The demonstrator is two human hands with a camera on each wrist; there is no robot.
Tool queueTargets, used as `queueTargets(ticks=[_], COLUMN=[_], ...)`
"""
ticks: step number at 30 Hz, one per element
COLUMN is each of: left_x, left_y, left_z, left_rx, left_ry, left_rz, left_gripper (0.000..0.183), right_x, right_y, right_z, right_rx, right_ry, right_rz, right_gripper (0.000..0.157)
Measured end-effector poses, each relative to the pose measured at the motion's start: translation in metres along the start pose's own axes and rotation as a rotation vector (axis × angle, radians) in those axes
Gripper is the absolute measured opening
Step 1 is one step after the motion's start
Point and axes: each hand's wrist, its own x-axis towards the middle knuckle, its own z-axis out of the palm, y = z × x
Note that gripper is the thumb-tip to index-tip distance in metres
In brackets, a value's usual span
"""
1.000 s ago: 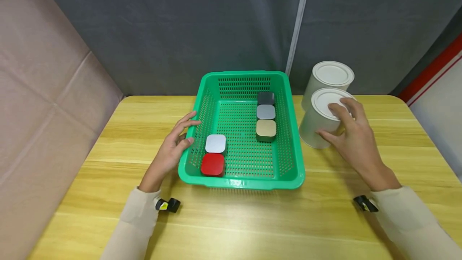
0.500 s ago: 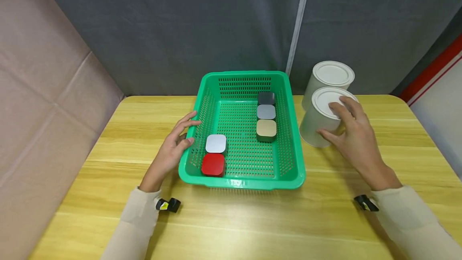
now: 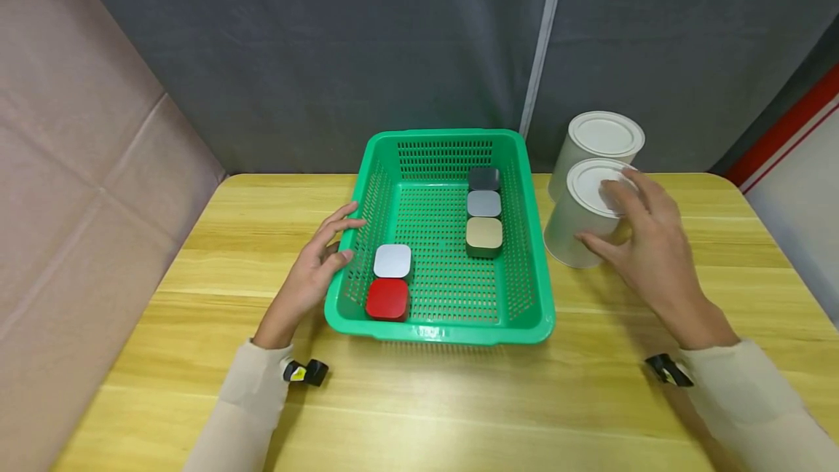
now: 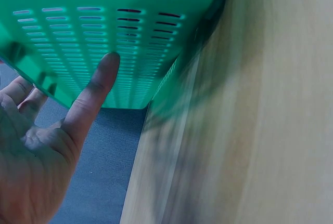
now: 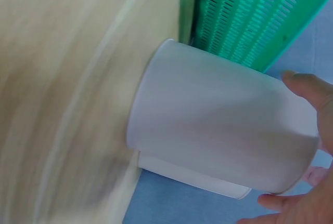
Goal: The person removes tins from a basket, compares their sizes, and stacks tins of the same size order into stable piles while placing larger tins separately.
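Observation:
My left hand (image 3: pixel 309 273) rests against the left side of a green plastic basket (image 3: pixel 540 297), its fingertips over the rim. In the left wrist view, the thumb (image 4: pixel 96 89) lies straight along the slotted outer wall. To the right of the basket stand two white cylindrical cans with lids, the front can (image 3: pixel 580 228) partly in front of the rear can (image 3: pixel 606 133). My right hand (image 3: pixel 655 253) is spread at the front can's lid and right side. In the right wrist view, the thumb (image 5: pixel 307 86) is close to its upper edge; contact is hard to tell.
Inside the basket, a white-topped block (image 3: pixel 392 261) and a red block (image 3: pixel 387 299) sit at the front left. Black (image 3: pixel 484 178), grey (image 3: pixel 483 203) and beige (image 3: pixel 484 232) blocks line its right side. A grey curtain (image 3: pixel 314 57) hangs behind the wooden table (image 3: pixel 426 406).
The right hand has shifted slightly right, its fingertips moving off the middle of the front can's lid toward the edge. The front can barely moved. The left hand and basket stay put.

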Motion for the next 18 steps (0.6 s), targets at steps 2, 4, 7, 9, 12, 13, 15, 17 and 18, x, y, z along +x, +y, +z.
queueTargets(ticks=[2, 4, 7, 9, 12, 13, 15, 17, 18], left_x=[0.000, 0.000, 0.001, 0.001, 0.001, 0.001, 0.000, 0.000, 0.000], left_y=[0.000, 0.000, 0.000, 0.000, 0.000, 0.000, 0.000, 0.000, -0.001], left_z=[0.000, 0.000, 0.000, 0.000, 0.000, 0.000, 0.000, 0.000, 0.000], left_rx=[0.001, 0.004, 0.010, 0.013, 0.016, 0.015, 0.015, 0.011, 0.011], left_ry=[0.000, -0.001, -0.002, -0.002, -0.002, -0.001, -0.001, 0.000, 0.000], left_rz=[0.001, 0.000, -0.002, -0.003, -0.004, -0.005, -0.005, -0.005, -0.004], left_gripper=[0.046, 0.047, 0.047, 0.047, 0.047, 0.046, 0.046, 0.046, 0.046], right_x=[0.001, 0.002, 0.003, 0.004, 0.005, 0.005, 0.007, 0.008, 0.009], right_y=[-0.002, -0.003, -0.005, -0.007, -0.010, -0.012, -0.015, -0.019, -0.021], right_z=[-0.002, -0.004, -0.007, -0.009, -0.011, -0.012, -0.012, -0.013, -0.014], right_rx=[-0.001, -0.006, -0.009, -0.013, -0.015, -0.017, -0.020, -0.027, -0.029], right_ry=[0.000, 0.000, 0.001, 0.003, 0.013, 0.016, 0.027, 0.037, 0.043], right_rz=[0.009, 0.022, 0.035, 0.034, 0.014, 0.010, -0.003, -0.008, -0.006], right_gripper=[0.076, 0.077, 0.079, 0.080, 0.081, 0.082, 0.081, 0.079, 0.079])
